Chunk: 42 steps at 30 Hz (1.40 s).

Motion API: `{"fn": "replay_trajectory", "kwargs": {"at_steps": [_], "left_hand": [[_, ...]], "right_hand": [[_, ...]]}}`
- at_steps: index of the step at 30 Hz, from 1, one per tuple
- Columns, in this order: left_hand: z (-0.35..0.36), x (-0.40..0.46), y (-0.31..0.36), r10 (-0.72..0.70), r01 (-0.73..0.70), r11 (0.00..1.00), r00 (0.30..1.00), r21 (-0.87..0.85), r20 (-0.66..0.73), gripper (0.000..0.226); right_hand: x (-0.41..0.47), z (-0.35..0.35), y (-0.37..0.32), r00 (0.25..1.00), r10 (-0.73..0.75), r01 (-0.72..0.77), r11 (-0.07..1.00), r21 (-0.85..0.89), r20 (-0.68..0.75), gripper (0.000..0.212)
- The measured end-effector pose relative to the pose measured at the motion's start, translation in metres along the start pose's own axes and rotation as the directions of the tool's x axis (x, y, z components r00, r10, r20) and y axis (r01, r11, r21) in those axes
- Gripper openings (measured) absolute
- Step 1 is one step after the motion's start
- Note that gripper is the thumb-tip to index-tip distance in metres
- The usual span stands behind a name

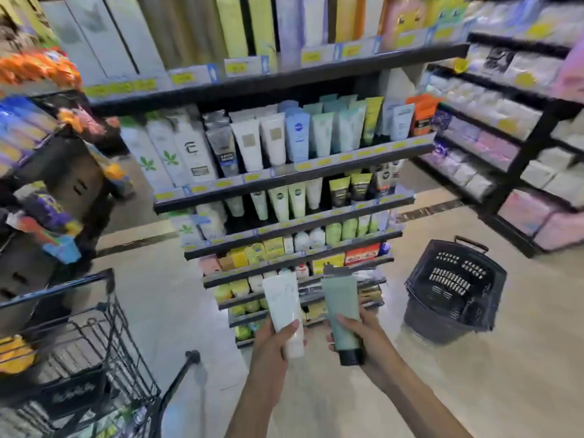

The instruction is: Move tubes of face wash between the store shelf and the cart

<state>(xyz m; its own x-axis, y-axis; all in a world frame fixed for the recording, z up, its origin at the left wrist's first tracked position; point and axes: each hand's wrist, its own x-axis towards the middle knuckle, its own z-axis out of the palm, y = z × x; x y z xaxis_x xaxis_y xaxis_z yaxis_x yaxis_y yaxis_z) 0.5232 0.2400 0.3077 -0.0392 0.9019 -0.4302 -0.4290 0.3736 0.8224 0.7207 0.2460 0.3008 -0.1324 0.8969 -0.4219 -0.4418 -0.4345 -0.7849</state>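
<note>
The white tube (pixel 283 311) looks like smooth, soft plastic with a slight sheen; the grey-green tube (pixel 341 311) is matt plastic, its black cap (pixel 350 357) faintly glossy. The cart (pixel 94 339) is dark wire metal. The basket (pixel 455 289) is dark, perforated moulded plastic. The shelf (pixel 284 181) edges are black and matt. The floor (pixel 474 374) is smooth, pale and lightly reflective.

Two hands, each holding one tube: a white tube (pixel 282 311), a green tube (pixel 343 314); one wire cart (pixel 104 352); one black basket (pixel 455 292).
</note>
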Motion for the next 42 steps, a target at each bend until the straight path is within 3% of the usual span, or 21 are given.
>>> {"fn": "replay_trajectory", "kwargs": {"at_steps": [4, 8, 14, 17, 27, 32, 37, 42], "left_hand": [[0.060, 0.007, -0.008, 0.013, -0.013, 1.000, 1.000, -0.001, 0.028, 0.043], [0.104, 0.028, -0.016, 0.030, -0.030, 0.999, 0.999, 0.025, 0.022, 0.046], [0.158, 0.072, -0.028, 0.038, -0.040, 0.998, 0.998, 0.046, 0.040, 0.047], [0.178, 0.100, -0.032, 0.033, -0.034, 0.998, 0.999, 0.044, 0.028, 0.045], [0.221, 0.172, -0.037, 0.089, -0.078, 0.992, 0.990, 0.100, -0.109, 0.072], [0.231, 0.206, -0.033, 0.110, -0.066, 0.985, 0.953, 0.160, -0.281, 0.078], [0.240, 0.239, -0.019, 0.135, -0.045, 0.975, 0.898, 0.218, -0.419, 0.066], [0.246, 0.271, -0.010, 0.233, -0.087, 0.944, 0.860, 0.320, -0.454, 0.058]], "right_hand": [[-0.010, -0.047, -0.032, 0.999, -0.009, 0.010, 1.000, 0.013, -0.052, 0.068], [-0.003, -0.080, -0.054, 0.996, -0.025, 0.028, 0.999, 0.036, -0.080, 0.054], [0.035, -0.117, -0.095, 0.993, -0.036, 0.041, 0.998, 0.044, -0.114, 0.058], [0.061, -0.129, -0.122, 0.995, -0.045, 0.050, 0.998, 0.045, -0.094, 0.044], [0.151, -0.151, -0.198, 0.999, -0.049, 0.049, 0.999, -0.017, -0.008, 0.042], [0.188, -0.159, -0.205, 0.999, 0.038, -0.038, 0.999, -0.029, 0.027, 0.045], [0.216, -0.164, -0.206, 0.987, 0.148, -0.144, 0.988, -0.053, 0.071, 0.033], [0.239, -0.165, -0.209, 0.974, 0.206, -0.198, 0.976, -0.089, 0.097, 0.037]]}}
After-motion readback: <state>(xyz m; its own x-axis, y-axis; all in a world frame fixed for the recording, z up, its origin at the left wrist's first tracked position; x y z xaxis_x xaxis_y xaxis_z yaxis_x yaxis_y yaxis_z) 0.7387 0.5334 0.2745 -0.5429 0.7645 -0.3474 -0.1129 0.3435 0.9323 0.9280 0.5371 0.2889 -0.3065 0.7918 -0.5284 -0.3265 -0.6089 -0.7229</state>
